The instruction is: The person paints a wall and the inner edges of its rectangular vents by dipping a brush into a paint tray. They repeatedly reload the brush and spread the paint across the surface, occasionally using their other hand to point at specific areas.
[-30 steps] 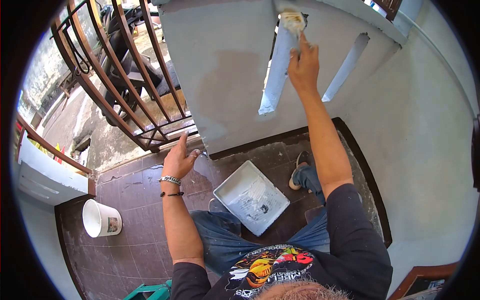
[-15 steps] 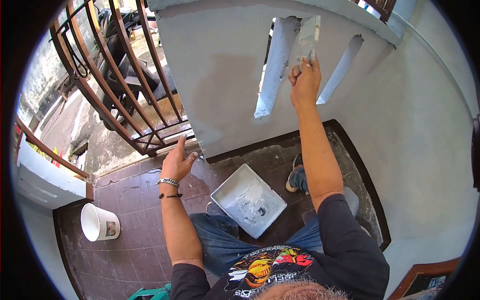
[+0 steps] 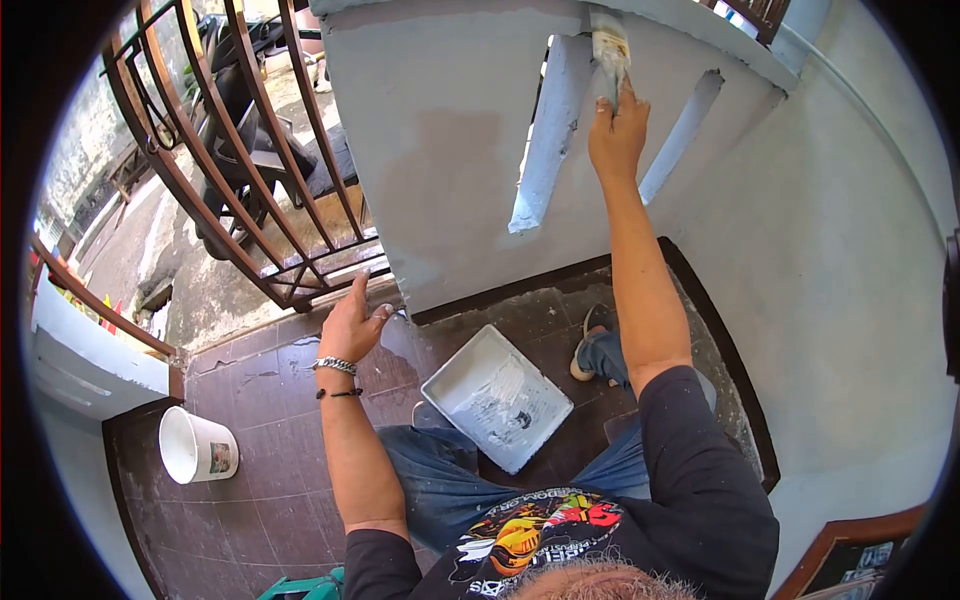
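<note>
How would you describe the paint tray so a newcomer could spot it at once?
Start at the slotted grey wall and drop to the dark tiled floor. Between the legs of the person's blue jeans lies a pale tray. Unlike the round white bucket, it is shallow, rectangular and streaked with paint.

Past your left fingers (image 3: 359,291) you have a brown barred gate (image 3: 264,100), a black motorcycle (image 3: 236,106) behind it; well back from them, a green object (image 3: 308,585).

The dark T-shirt (image 3: 660,515) is printed, the jeans (image 3: 440,480) blue, the bracelet (image 3: 336,364) silver.
</note>
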### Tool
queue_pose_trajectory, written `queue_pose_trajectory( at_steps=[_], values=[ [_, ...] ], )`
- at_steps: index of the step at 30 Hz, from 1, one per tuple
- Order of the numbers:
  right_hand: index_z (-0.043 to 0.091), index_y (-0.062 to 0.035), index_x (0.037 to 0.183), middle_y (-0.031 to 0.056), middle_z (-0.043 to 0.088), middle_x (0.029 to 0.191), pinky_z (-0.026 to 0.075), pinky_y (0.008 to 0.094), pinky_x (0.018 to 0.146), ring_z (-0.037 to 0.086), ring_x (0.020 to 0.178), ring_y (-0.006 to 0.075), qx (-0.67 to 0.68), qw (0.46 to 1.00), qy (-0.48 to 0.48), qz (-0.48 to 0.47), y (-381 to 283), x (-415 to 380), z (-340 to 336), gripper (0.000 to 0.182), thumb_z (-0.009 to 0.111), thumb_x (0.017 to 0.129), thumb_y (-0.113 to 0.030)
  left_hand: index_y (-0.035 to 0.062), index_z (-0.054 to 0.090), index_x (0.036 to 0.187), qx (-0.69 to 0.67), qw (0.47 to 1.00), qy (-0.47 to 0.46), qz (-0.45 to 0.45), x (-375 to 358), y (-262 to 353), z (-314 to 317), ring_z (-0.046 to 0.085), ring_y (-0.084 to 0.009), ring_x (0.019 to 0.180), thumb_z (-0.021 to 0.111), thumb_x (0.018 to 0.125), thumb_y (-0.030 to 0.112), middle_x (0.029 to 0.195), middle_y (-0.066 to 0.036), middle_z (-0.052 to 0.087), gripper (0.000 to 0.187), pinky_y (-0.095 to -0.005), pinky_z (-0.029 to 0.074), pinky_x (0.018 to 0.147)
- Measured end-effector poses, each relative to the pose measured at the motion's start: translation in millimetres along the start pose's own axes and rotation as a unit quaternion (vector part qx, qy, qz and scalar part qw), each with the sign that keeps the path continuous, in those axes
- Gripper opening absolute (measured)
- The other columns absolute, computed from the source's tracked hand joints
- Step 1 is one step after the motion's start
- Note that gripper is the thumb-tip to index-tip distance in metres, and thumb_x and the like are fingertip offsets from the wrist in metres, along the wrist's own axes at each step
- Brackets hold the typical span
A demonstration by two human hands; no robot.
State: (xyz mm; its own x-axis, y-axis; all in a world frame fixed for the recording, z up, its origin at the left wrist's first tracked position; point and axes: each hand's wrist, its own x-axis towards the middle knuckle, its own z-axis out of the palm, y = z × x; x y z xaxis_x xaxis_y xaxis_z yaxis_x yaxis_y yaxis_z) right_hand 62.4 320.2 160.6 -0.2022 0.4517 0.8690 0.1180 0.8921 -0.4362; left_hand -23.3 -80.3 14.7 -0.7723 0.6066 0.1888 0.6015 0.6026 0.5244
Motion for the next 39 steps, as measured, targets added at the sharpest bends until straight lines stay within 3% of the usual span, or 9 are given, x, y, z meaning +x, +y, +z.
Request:
queue_pose_trajectory(
  at_steps=[3, 6, 9, 12, 17, 21, 32, 35, 39],
  values=[
    [0.046, -0.0050, 0.140, 0.0226, 0.048, 0.107, 0.048, 0.0422, 0.082, 0.057, 0.092, 0.0363, -0.003, 1.000, -0.005, -0.023, 6.7, 10.8, 11.9, 0.053, 0.054, 0.089, -0.012, 0.0056, 0.040, 0.139, 0.017, 1.000, -0.010, -0.014, -1.8, -1.1, 0.0, 0.063, -0.0408, 0.100, 0.069, 0.084, 0.027, 0.104, -0.026, 0.065, 0.065, -0.0438, 0.050, 0.084],
    [0.045, -0.0045, 0.141, 0.0221, 0.048, 0.107, 0.048, 0.0421, 0.081, 0.057, 0.091, 0.0357, -0.038, 0.998, -0.034, -0.025, 21.8, -2.5, 18.2, 0.053, 0.054, 0.089, -0.011, 0.0029, 0.039, 0.140, 0.011, 0.988, -0.106, -0.115, 1.0, 30.5, -24.6, 0.058, -0.0395, 0.110, 0.067, 0.084, 0.032, 0.118, -0.025, 0.061, 0.069, -0.0446, 0.048, 0.091],
    [0.045, -0.0045, 0.141, 0.0213, 0.047, 0.106, 0.048, 0.0418, 0.081, 0.057, 0.090, 0.0350, -0.018, 0.999, -0.029, -0.041, 34.8, -17.0, 10.1, 0.053, 0.054, 0.089, -0.011, 0.0039, 0.039, 0.140, 0.015, 0.999, -0.022, -0.019, 1.1, 9.4, -3.6, 0.060, -0.0416, 0.108, 0.068, 0.085, 0.029, 0.111, -0.027, 0.063, 0.066, -0.0443, 0.048, 0.091],
    [0.044, -0.0047, 0.141, 0.0212, 0.047, 0.106, 0.048, 0.0415, 0.082, 0.057, 0.091, 0.0351, -0.003, 0.999, 0.005, -0.049, 36.0, -8.0, 3.3, 0.053, 0.054, 0.089, -0.010, 0.0034, 0.039, 0.140, 0.018, 0.999, -0.029, -0.012, 0.8, 7.2, 0.2, 0.060, -0.0419, 0.108, 0.068, 0.085, 0.030, 0.112, -0.028, 0.063, 0.067, -0.0448, 0.048, 0.091],
    [0.045, -0.0027, 0.140, 0.0216, 0.047, 0.105, 0.046, 0.0405, 0.082, 0.055, 0.089, 0.0343, -0.025, 0.999, -0.024, -0.006, 29.7, 15.4, 12.6, 0.053, 0.054, 0.088, -0.008, 0.0029, 0.039, 0.140, 0.020, 0.996, -0.061, -0.062, 1.8, 19.8, -9.9, 0.060, -0.0411, 0.107, 0.068, 0.084, 0.029, 0.112, -0.027, 0.063, 0.069, -0.0457, 0.048, 0.089],
    [0.046, -0.0049, 0.140, 0.0216, 0.047, 0.107, 0.047, 0.0406, 0.083, 0.055, 0.091, 0.0349, -0.025, 0.999, -0.025, -0.031, 61.9, -4.3, 5.3, 0.052, 0.054, 0.088, -0.008, 0.0030, 0.039, 0.141, 0.024, 0.999, -0.032, -0.019, 2.4, 12.5, -3.2, 0.061, -0.0408, 0.103, 0.068, 0.082, 0.029, 0.109, -0.027, 0.064, 0.070, -0.0464, 0.049, 0.086],
    [0.045, -0.0073, 0.141, 0.0210, 0.049, 0.105, 0.047, 0.0423, 0.082, 0.055, 0.088, 0.0354, -0.054, 0.997, -0.009, -0.049, 77.3, -3.7, 16.6, 0.055, 0.054, 0.088, -0.009, 0.0048, 0.035, 0.144, 0.033, 0.997, -0.052, -0.034, 6.8, 10.1, 0.8, 0.059, -0.0401, 0.108, 0.068, 0.083, 0.029, 0.115, -0.026, 0.063, 0.073, -0.0453, 0.048, 0.090],
    [0.044, -0.0102, 0.143, 0.0207, 0.048, 0.106, 0.049, 0.0417, 0.081, 0.057, 0.090, 0.0360, 0.001, 0.999, -0.022, -0.025, 70.8, -19.8, 2.6, 0.055, 0.055, 0.088, -0.010, 0.0050, 0.036, 0.144, 0.031, 0.997, -0.060, -0.034, 7.5, 8.3, 3.2, 0.059, -0.0394, 0.109, 0.067, 0.084, 0.031, 0.117, -0.025, 0.062, 0.073, -0.0450, 0.048, 0.091],
    [0.044, -0.0105, 0.143, 0.0197, 0.048, 0.107, 0.051, 0.0411, 0.077, 0.059, 0.088, 0.0351, 0.040, 0.994, -0.021, -0.097, 21.5, -7.1, 11.7, 0.056, 0.055, 0.088, -0.009, 0.0050, 0.036, 0.143, 0.033, 0.996, -0.068, -0.042, 6.7, 11.6, 2.3, 0.059, -0.0390, 0.110, 0.068, 0.084, 0.032, 0.118, -0.024, 0.062, 0.073, -0.0449, 0.048, 0.091]
  ],
)
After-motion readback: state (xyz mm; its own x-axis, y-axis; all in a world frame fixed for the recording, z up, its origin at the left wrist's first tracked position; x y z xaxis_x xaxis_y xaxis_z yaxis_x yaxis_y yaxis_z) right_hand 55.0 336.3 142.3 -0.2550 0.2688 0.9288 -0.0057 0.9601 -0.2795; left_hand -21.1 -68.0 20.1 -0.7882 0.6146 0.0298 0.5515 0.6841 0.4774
